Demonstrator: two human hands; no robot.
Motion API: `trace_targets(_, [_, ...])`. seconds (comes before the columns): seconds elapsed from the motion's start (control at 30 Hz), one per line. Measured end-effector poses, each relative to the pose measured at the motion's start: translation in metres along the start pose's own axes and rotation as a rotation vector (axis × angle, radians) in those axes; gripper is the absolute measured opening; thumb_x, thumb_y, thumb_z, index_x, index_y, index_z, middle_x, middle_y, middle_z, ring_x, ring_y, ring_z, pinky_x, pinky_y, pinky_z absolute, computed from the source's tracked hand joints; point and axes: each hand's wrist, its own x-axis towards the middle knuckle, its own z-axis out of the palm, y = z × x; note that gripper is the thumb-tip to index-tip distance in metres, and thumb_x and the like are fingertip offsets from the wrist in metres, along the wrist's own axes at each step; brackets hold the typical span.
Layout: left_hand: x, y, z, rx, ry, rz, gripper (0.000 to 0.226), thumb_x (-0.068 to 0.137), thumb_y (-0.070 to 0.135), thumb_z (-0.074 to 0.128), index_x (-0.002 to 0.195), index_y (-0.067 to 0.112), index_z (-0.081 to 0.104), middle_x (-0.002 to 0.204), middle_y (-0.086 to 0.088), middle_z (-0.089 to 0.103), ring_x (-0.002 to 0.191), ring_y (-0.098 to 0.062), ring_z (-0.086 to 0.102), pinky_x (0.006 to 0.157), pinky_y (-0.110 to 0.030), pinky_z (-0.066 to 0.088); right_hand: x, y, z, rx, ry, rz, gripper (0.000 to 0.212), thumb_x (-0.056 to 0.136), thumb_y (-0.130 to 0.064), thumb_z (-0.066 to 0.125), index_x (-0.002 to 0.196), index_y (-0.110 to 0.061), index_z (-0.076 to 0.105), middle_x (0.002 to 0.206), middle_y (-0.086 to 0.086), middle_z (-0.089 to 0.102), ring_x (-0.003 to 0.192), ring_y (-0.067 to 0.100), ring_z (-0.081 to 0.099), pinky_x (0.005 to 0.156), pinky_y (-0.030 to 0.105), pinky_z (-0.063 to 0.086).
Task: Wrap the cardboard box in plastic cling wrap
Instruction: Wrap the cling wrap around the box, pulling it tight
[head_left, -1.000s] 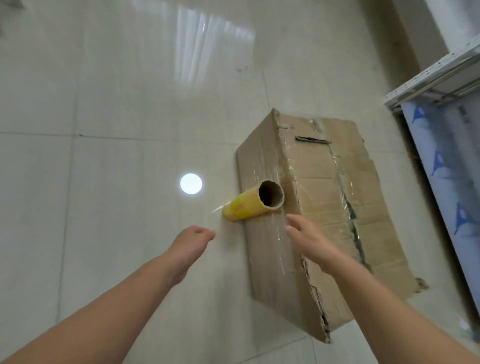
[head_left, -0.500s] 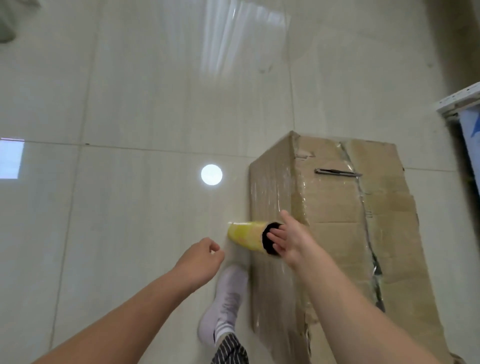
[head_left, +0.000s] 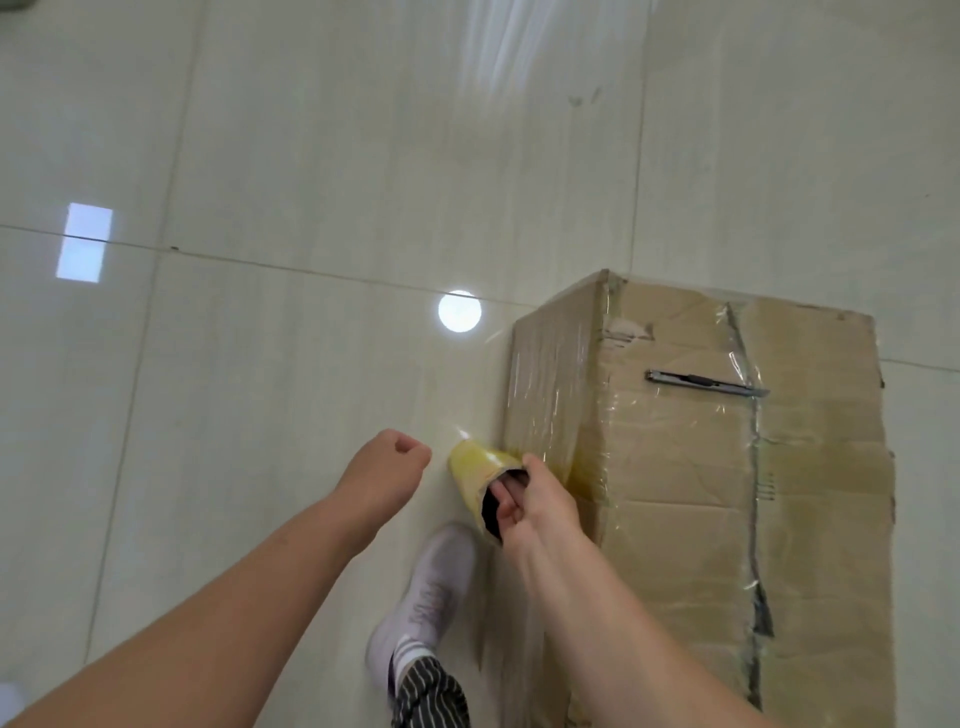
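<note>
A tall, worn cardboard box (head_left: 810, 509) stands on the tiled floor at the right, its left side and near corner covered in shiny cling wrap. The yellow cling wrap roll (head_left: 475, 470) hangs beside the box's left face. My right hand (head_left: 540, 506) holds the roll by its near end, fingers hooked inside the tube's dark opening and thumb on the rim. My left hand (head_left: 384, 480) is a loose fist just left of the roll, apart from it and holding nothing.
A metal utility knife (head_left: 706, 383) lies on top of the box. My foot in a white sneaker (head_left: 423, 608) stands on the glossy floor (head_left: 260, 389) just left of the box's base. Open tiles stretch to the left and beyond the box.
My right hand reached the roll and slid its fingers into the tube end. The roll dropped lower along the box's left side. My left hand curled shut, and I stepped closer.
</note>
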Motion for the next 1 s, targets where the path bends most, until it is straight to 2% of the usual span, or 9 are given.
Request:
trace_targets(0.1, [0.002,0.003,-0.004,-0.029,-0.005,-0.007,0.012,0.092,0.021,0.05,0.081,0.018,0.052,0.087,-0.001,0.058,0.087,-0.021,0.056,0.082,-0.035,0.047,-0.001,-0.001,0.001,0.038,-0.024,0.0,0.033,0.094,-0.018,0.053,0.123,-0.001,0.053,0.114,0.018,0.065,0.076,0.025,0.066,0.029,0.01,0.03])
trace_targets(0.2, [0.003,0.005,-0.005,-0.002,-0.003,-0.001,0.008,0.092,0.023,0.05,0.087,0.02,0.054,0.094,-0.001,0.059,0.092,-0.021,0.058,0.083,-0.034,0.047,-0.001,-0.009,0.003,0.081,-0.056,0.03,0.027,0.096,-0.018,0.051,0.118,-0.003,0.053,0.121,0.018,0.062,0.113,0.032,0.06,0.04,0.012,0.035])
trace_targets(0.27, [0.001,0.008,-0.005,0.086,-0.028,0.025,0.011,0.092,0.025,0.051,0.099,0.019,0.057,0.103,-0.001,0.059,0.093,-0.018,0.057,0.082,-0.031,0.045,-0.003,-0.019,0.004,0.15,-0.059,0.061,0.019,0.097,-0.019,0.049,0.111,-0.008,0.053,0.125,0.016,0.06,0.118,0.027,0.057,0.053,0.016,0.04])
trace_targets(0.4, [-0.011,0.019,0.009,0.271,-0.211,0.124,0.043,0.088,0.029,0.061,0.129,0.023,0.05,0.126,0.0,0.051,0.107,-0.015,0.055,0.086,-0.023,0.041,-0.004,-0.028,0.002,0.227,-0.107,0.092,0.019,0.097,-0.023,0.048,0.093,-0.005,0.055,0.111,0.013,0.063,0.093,0.019,0.062,0.053,0.014,0.049])
trace_targets(0.5, [-0.015,0.024,0.026,0.365,-0.335,0.181,0.062,0.083,0.032,0.065,0.14,0.028,0.039,0.136,0.001,0.047,0.113,-0.017,0.055,0.091,-0.022,0.041,-0.006,-0.034,-0.006,0.073,-0.179,0.17,0.026,0.099,-0.023,0.043,0.102,0.0,0.055,0.089,0.014,0.061,0.085,0.022,0.059,0.082,0.025,0.047])
trace_targets(0.6, [-0.014,0.025,0.037,0.455,-0.388,0.234,0.068,0.083,0.032,0.065,0.143,0.026,0.033,0.138,-0.003,0.047,0.117,-0.019,0.052,0.093,-0.024,0.04,-0.016,-0.056,-0.017,-0.355,-0.31,0.208,0.026,0.099,-0.015,0.037,0.107,0.005,0.054,0.09,0.018,0.06,0.087,0.024,0.057,0.093,0.032,0.043])
trace_targets(0.67, [-0.011,0.027,0.042,0.515,-0.368,0.262,0.063,0.087,0.028,0.062,0.143,0.025,0.033,0.138,-0.006,0.047,0.118,-0.022,0.051,0.094,-0.027,0.041,-0.023,-0.075,-0.02,-0.737,-0.344,0.09,0.027,0.098,-0.011,0.039,0.112,0.005,0.056,0.093,0.016,0.064,0.082,0.021,0.059,0.082,0.03,0.048])
trace_targets(0.9, [-0.004,0.03,0.057,0.753,-0.231,0.327,0.042,0.091,0.024,0.05,0.13,0.018,0.038,0.122,-0.008,0.054,0.106,-0.03,0.055,0.079,-0.034,0.043,-0.01,-0.102,0.007,-2.34,-0.484,-1.368,0.032,0.095,-0.019,0.043,0.123,-0.026,0.056,0.118,-0.002,0.062,0.11,0.022,0.053,0.089,0.032,0.041])
trace_targets(1.0, [-0.004,0.033,0.065,0.834,-0.184,0.329,0.025,0.092,0.019,0.048,0.114,0.013,0.038,0.108,-0.011,0.057,0.095,-0.032,0.057,0.067,-0.034,0.038,0.016,-0.098,0.018,-2.84,-0.526,-1.432,0.026,0.095,-0.022,0.044,0.118,-0.022,0.056,0.121,-0.001,0.059,0.116,0.021,0.049,0.093,0.032,0.035])
